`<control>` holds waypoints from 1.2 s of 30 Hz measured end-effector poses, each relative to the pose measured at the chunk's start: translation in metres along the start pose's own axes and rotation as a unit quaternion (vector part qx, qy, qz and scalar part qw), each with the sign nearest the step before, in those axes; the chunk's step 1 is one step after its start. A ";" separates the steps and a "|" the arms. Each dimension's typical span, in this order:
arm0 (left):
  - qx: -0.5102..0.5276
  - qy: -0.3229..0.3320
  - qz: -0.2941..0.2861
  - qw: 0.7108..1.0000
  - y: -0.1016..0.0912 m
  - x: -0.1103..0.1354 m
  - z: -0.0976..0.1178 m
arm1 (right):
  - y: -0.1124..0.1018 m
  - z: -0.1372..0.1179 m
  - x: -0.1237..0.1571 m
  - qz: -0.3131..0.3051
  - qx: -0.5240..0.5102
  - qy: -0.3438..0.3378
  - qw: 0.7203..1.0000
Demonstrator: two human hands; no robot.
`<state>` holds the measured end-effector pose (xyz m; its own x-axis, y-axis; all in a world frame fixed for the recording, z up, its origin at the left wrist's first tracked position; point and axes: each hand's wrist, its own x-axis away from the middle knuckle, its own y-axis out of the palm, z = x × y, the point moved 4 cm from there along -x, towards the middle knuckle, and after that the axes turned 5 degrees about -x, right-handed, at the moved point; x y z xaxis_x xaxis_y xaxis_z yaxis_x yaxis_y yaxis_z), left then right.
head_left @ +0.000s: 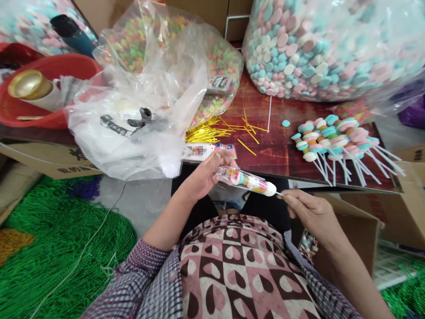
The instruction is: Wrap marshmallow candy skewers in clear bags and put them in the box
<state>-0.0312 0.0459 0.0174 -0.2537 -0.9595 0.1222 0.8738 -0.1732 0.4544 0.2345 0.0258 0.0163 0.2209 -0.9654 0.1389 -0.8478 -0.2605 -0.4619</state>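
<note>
A marshmallow skewer (271, 189) lies mostly inside a narrow clear printed bag (254, 181), held out over my lap at the table's front edge. My left hand (212, 170) pinches the bag by its left end. The skewer's white stick sticks out at the right, and my right hand (307, 208) grips it between thumb and fingers. Just behind my left hand, a stack of flat printed bags (207, 151) rests on the table edge. Gold twist ties (212, 129) are heaped beyond it, with several scattered loose.
Finished skewers (335, 137) are piled at the table's right. Large bags of marshmallows (299, 53) and ring candies (219, 57) stand behind. A crumpled plastic bag (133, 119) and a red basin (76, 66) sit left. An open carton (348, 235) is by my right arm; green cord (66, 248) covers the floor.
</note>
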 end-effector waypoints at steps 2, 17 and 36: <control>0.072 0.004 -0.014 0.997 0.002 0.000 0.001 | 0.008 0.001 0.001 0.017 -0.031 0.010 0.999; 0.124 0.025 0.067 0.990 0.037 -0.012 -0.017 | 0.069 -0.020 0.006 -0.023 -0.196 0.074 0.978; 0.084 -0.007 0.049 0.995 0.047 -0.008 -0.029 | 0.088 -0.025 -0.003 -0.022 -0.276 0.077 0.958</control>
<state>0.0239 0.0386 0.0117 -0.1773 -0.9667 0.1844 0.8130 -0.0383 0.5810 0.1473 0.0063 -0.0027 0.2245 -0.9288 0.2947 -0.9744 -0.2119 0.0745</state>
